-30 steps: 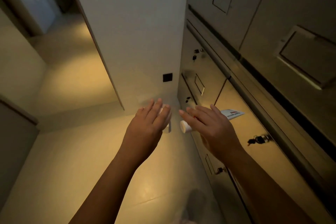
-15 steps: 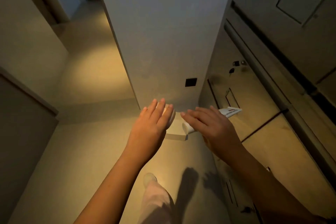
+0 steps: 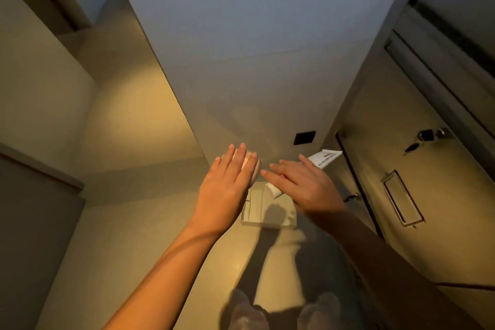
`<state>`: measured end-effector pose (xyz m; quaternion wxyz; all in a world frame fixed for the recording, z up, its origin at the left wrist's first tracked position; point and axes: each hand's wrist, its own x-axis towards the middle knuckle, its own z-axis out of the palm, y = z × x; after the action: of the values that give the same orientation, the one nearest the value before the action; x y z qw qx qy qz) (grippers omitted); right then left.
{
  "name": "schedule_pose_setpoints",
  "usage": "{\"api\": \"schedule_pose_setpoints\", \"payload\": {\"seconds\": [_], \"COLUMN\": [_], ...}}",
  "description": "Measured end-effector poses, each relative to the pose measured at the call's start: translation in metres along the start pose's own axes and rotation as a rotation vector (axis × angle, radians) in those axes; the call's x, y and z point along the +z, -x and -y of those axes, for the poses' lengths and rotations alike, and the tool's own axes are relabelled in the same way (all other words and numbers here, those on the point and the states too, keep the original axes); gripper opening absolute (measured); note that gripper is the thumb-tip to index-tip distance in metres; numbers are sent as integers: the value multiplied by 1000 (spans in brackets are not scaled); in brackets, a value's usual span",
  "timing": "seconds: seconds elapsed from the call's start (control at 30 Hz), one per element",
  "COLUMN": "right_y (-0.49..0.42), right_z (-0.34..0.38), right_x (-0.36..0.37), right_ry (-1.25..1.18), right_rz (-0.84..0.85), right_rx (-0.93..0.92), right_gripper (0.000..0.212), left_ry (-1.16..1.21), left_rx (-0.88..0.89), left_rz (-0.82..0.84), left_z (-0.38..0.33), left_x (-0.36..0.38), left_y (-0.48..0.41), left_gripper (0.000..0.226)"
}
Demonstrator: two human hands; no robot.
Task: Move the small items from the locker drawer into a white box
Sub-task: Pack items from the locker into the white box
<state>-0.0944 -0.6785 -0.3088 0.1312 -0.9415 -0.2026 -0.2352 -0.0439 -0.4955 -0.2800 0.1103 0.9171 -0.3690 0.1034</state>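
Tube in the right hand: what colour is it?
White tube with red print; head view.

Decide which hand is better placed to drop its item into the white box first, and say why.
Right, probably. The right hand holds the tube with its capped end hanging over the open white box. The left hand, holding a pale round item, sits over the box's left edge.

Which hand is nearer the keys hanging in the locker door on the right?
Right. The right hand, holding a white tube, sits left of and below the keys. The left hand, holding a round pale item, is farther left, beyond the right hand.
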Motion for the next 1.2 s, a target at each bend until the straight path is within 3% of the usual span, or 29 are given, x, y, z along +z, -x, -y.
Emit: {"api": "schedule_pose_setpoints", "payload": {"seconds": [0.13, 0.3, 0.4, 0.43, 0.5, 0.57, 0.8, 1.03, 1.2], "right_y": [0, 24, 45, 53, 69, 85, 150, 198, 230], "right_z": [-46, -98, -122, -129, -143, -156, -198, -230, -242], "right_x": [63, 159, 218, 238, 276, 314, 445, 557, 609], "right_ry": [2, -82, -136, -141, -145, -140, -87, -28, -68], "right_rz": [28, 58, 57, 59, 61, 72, 227, 316, 350], "right_rx": [-49, -85, -115, -128, -154, -175, -240, -442, -443], "right_gripper": [33, 53, 50, 50, 51, 51, 66, 53, 52], "left_ry": [8, -13, -56, -66, -69, -71, -63, -71, -146], "left_rx": [-34, -88, -95, -109, -126, -133, -152, -60, -45], "left_rz": [-42, -60, -52, -52, -24, 7, 110, 238, 289], "left_z": [23, 48, 59, 62, 69, 77, 110, 148, 163], "left_x": [61, 164, 231, 252, 296, 342, 513, 652, 716], "left_y": [-21, -33, -30, -28, -23, -16, 6, 28, 42], "left_gripper": [40, 47, 41, 48, 66, 70, 69, 63, 63]}}
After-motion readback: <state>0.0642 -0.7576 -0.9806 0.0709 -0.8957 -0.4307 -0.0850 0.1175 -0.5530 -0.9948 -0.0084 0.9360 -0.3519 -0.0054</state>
